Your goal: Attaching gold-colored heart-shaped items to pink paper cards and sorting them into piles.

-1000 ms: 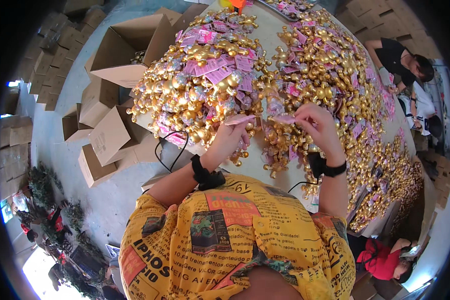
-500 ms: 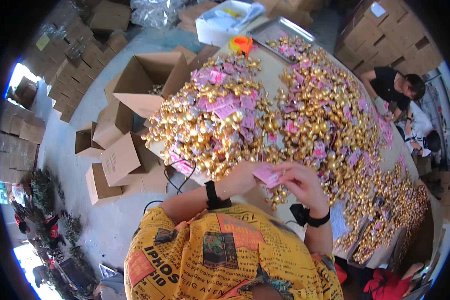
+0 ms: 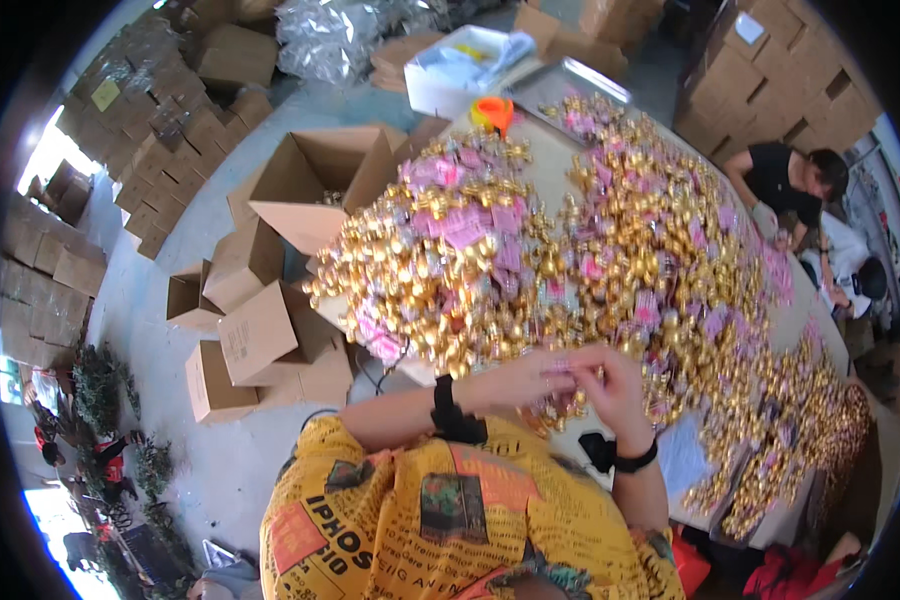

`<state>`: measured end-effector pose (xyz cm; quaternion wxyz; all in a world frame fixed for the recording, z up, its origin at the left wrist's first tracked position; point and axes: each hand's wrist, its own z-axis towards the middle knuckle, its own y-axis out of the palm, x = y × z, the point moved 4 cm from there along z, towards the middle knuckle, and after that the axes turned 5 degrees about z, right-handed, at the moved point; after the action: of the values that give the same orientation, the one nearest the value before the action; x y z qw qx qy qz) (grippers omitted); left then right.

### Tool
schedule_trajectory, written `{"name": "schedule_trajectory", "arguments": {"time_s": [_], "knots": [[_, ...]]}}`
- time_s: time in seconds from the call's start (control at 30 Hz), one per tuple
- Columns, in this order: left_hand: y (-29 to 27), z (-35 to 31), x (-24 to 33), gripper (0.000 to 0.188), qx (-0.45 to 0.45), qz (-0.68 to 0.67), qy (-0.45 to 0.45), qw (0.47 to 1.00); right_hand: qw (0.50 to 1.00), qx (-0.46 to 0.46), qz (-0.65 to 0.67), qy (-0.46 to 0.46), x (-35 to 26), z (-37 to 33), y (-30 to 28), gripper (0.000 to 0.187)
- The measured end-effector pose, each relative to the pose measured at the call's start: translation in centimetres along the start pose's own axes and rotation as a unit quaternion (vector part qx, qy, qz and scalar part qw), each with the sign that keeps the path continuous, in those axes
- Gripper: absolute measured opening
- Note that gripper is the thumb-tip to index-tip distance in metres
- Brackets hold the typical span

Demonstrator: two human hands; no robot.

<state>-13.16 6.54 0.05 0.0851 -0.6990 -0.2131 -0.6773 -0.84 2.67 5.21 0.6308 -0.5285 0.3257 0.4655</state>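
My left hand [image 3: 526, 379] and my right hand [image 3: 614, 387] meet over the near edge of the heap, fingers closed and pressed together. Motion blurs the fingertips, and whatever lies between them is too small and hidden to make out. Just beyond them spreads a big heap of shiny gold ornaments [image 3: 450, 310], mixed with pink cards [image 3: 462, 228] and clear wrappings. A second gold heap [image 3: 660, 260] runs along the right side of the table. Black bands sit on both my wrists.
Open cardboard boxes [image 3: 320, 180] stand on the floor left of the table. An orange tape dispenser [image 3: 492, 114], a white foam box [image 3: 460, 75] and a metal tray [image 3: 547, 88] are at the far end. Co-workers, one in black [image 3: 782, 178], are at the right side.
The pink card seen between my hands is no longer discernible. My hands have come closer together, the left moving right. The whole view has shifted slightly.
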Motion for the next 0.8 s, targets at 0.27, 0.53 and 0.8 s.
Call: {"name": "schedule_trajectory", "arguments": {"time_s": [0.27, 0.53, 0.8], "knots": [[-6.1, -3.6, -2.5, 0.021, 0.211, -0.150, -0.037, 0.965, 0.967, 0.122, -0.130, 0.182, 10.7, -0.1, -5.0, 0.020], [-4.6, -4.0, -6.4, 0.021, 0.246, -0.104, -0.133, 0.954, 0.853, -0.063, -0.481, 0.190, 19.6, -0.7, 1.5, 0.041], [-4.2, -3.4, -9.3, 0.022, 0.228, -0.152, -0.213, 0.938, 0.937, 0.022, -0.217, 0.274, 19.9, -1.8, -2.5, 0.034]]}}
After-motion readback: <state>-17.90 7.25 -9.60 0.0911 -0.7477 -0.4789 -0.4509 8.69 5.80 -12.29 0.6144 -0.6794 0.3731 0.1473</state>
